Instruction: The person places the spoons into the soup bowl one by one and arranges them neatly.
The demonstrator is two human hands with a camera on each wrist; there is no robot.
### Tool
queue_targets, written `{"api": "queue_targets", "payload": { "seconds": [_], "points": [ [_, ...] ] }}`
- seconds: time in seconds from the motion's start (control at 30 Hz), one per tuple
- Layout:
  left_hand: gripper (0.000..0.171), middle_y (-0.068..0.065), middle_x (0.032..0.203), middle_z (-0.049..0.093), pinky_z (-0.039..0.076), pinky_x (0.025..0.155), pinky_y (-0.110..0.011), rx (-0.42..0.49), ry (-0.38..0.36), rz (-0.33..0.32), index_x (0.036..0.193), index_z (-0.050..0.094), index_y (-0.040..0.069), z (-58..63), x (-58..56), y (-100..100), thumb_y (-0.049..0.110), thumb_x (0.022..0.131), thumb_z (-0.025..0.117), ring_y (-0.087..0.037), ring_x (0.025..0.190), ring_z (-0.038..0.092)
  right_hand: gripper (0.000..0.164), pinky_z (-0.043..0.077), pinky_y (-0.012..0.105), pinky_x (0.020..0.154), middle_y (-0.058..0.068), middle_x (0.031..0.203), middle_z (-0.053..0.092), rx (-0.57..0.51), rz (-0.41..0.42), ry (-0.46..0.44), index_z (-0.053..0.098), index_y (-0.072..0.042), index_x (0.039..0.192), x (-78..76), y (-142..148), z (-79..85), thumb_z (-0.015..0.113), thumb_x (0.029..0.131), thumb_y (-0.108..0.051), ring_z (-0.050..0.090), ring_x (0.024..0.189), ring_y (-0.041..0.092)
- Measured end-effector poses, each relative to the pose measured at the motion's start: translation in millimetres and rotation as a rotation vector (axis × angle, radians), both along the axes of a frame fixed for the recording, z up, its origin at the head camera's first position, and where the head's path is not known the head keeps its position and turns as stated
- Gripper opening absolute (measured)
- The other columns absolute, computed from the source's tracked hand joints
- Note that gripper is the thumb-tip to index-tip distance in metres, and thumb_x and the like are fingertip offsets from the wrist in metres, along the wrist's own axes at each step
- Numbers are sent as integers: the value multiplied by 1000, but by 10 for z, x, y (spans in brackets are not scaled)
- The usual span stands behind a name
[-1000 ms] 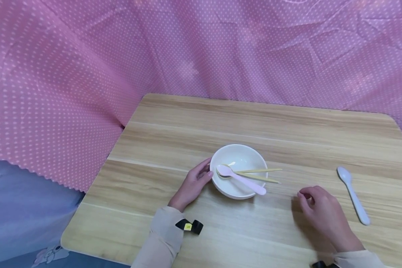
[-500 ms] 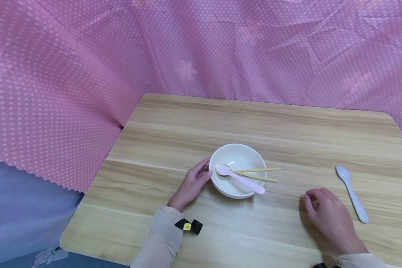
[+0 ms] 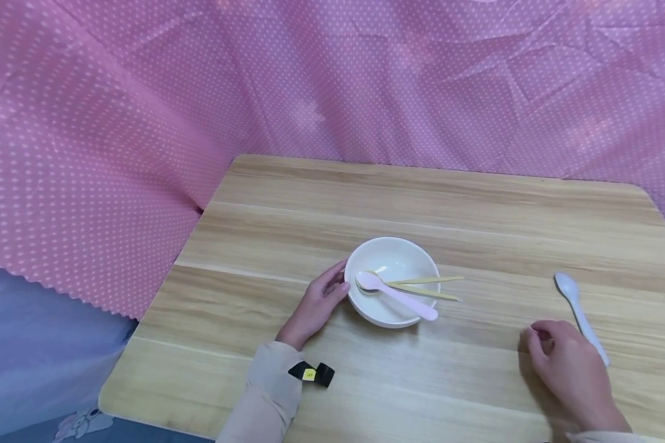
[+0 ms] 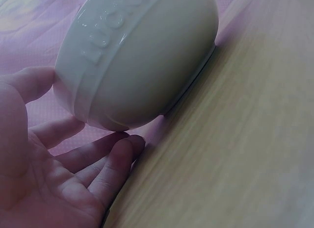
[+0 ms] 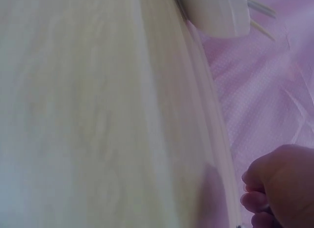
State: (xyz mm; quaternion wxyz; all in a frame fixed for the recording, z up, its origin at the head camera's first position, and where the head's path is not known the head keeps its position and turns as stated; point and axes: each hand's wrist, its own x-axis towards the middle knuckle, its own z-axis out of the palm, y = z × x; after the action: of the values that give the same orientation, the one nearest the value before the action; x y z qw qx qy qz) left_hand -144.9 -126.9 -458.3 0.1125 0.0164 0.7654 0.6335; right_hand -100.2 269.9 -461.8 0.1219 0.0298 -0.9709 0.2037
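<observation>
A white bowl (image 3: 393, 314) stands on the wooden table. Inside it leans a pink spoon (image 3: 404, 300), whose handle crosses the near rim. Two thin yellow handles (image 3: 440, 280) stick out over its right rim; their lower ends are partly hidden. My left hand (image 3: 317, 304) touches the bowl's left side. In the left wrist view, the thumb and fingers of that hand (image 4: 59, 174) rest against the outer wall, below raised lettering. Over at the right, my right hand (image 3: 573, 372) has loosely curled fingers and nothing visible in them. Just beyond it lies a light grey-blue spoon (image 3: 579, 307), its handle end partly behind the hand.
Pale wood forms the tabletop (image 3: 288, 203), with rounded corners. Pink dotted cloth (image 3: 332, 80) hangs behind it and along its left side. Blue fabric (image 3: 44, 351) shows at the lower left. A black strap (image 3: 313, 373) is around the left sleeve.
My right hand has moved right and slightly nearer to me, closer to the grey-blue spoon, and now covers part of its handle. The left hand and bowl stay in place.
</observation>
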Motion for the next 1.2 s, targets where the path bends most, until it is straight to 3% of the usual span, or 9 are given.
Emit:
{"api": "queue_targets", "payload": {
  "seconds": [0.17, 0.23, 0.4, 0.73, 1.0, 1.2],
  "points": [
    [51, -12, 135, 52, 40, 107, -33, 4, 48, 16, 144, 38, 17, -34, 10, -9, 29, 97, 52, -22, 126, 49, 14, 43, 42, 58, 15, 79, 66, -9, -34, -7, 69, -1, 89, 26, 94, -3, 65, 80, -10, 60, 72, 32],
    [51, -9, 134, 53, 41, 106, -32, 8, 53, 21, 143, 40, 20, -129, -16, -22, 32, 96, 53, -20, 125, 50, 13, 42, 39, 56, 14, 77, 65, -11, -55, -20, 69, -1, 88, 43, 131, -4, 65, 80, -10, 59, 69, 30],
    [50, -9, 136, 52, 40, 107, -32, 20, 27, 19, 144, 38, 21, -124, -21, -19, 29, 97, 52, -19, 126, 49, 15, 39, 36, 52, 14, 76, 63, -2, -113, -62, 69, 0, 88, 90, 247, -6, 64, 81, -11, 57, 67, 27],
    [50, -9, 135, 52, 41, 106, -29, 19, 37, 14, 144, 39, 20, -119, -20, -11, 29, 97, 52, -19, 125, 50, 21, 41, 45, 54, 22, 81, 66, 29, -205, -129, 67, 5, 94, 133, 448, -2, 61, 82, -11, 59, 75, 40],
    [50, -11, 131, 55, 45, 102, -28, 49, 83, -1, 144, 39, 17, -101, -5, -8, 28, 97, 52, -21, 122, 53, 29, 43, 51, 63, 29, 93, 62, 54, -311, -289, 63, 7, 103, 103, 525, -14, 58, 86, -16, 56, 82, 43],
    [49, -8, 130, 56, 44, 103, -27, 42, 74, 2, 144, 40, 19, -101, -12, -6, 29, 97, 52, -18, 122, 53, 31, 43, 54, 68, 32, 101, 58, 61, -326, -303, 62, 6, 105, 129, 570, -32, 57, 86, -17, 53, 90, 46]
  ]
}}
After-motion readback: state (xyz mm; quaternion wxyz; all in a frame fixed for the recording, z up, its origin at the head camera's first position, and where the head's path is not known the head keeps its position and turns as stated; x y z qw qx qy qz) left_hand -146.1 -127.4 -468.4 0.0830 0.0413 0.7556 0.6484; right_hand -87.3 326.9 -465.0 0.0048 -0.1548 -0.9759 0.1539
